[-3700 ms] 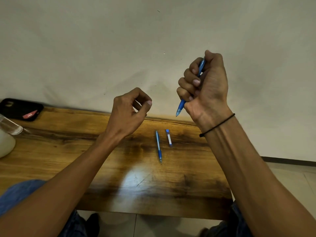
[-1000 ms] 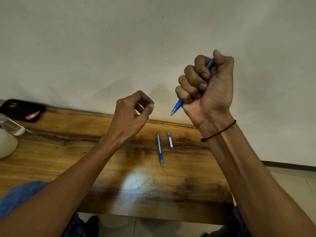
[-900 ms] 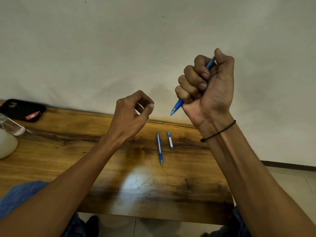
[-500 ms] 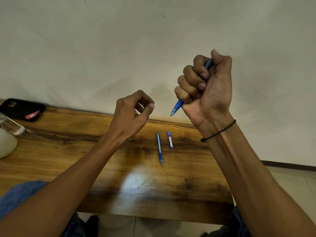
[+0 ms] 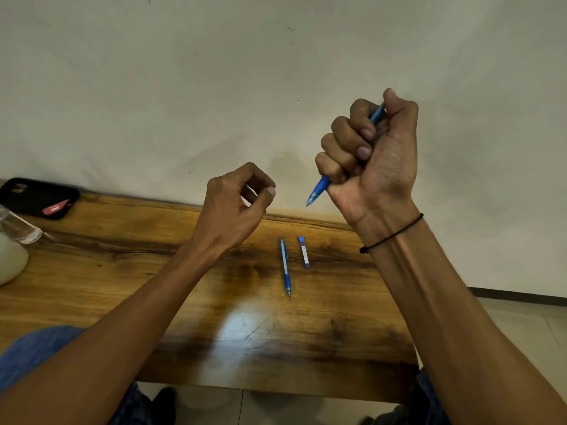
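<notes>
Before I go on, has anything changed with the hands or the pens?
Barely. The right hand still grips the blue pen in a fist; its tip has swung slightly toward the left hand. Nothing was taken or let go. The left hand stays raised and curled, the second pen and small blue case lie on the table as before.
</notes>
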A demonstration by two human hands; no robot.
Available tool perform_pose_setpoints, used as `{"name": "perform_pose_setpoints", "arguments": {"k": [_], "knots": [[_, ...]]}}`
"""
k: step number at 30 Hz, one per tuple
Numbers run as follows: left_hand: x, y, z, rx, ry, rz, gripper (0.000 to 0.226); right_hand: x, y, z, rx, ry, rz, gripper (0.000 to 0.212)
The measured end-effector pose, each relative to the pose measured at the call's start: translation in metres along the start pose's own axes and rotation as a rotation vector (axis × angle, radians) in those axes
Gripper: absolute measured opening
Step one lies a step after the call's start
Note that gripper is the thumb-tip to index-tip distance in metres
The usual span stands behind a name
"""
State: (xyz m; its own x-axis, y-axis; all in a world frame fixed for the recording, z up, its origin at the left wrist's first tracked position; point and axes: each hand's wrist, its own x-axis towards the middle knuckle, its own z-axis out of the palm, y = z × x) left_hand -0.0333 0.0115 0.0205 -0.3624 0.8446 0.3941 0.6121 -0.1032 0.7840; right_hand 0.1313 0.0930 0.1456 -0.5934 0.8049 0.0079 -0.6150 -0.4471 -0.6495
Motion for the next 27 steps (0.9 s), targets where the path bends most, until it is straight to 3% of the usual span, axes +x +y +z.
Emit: {"name": "perform_pose_setpoints", "arguments": {"k": [27], "knots": [[-0.0002, 0.0008, -0.0003, -0.001, 0.0, 0.004, 0.004, -0.0007, 0.0014, -0.0003, -0.002, 0.016, -0.005, 0.058]]}}
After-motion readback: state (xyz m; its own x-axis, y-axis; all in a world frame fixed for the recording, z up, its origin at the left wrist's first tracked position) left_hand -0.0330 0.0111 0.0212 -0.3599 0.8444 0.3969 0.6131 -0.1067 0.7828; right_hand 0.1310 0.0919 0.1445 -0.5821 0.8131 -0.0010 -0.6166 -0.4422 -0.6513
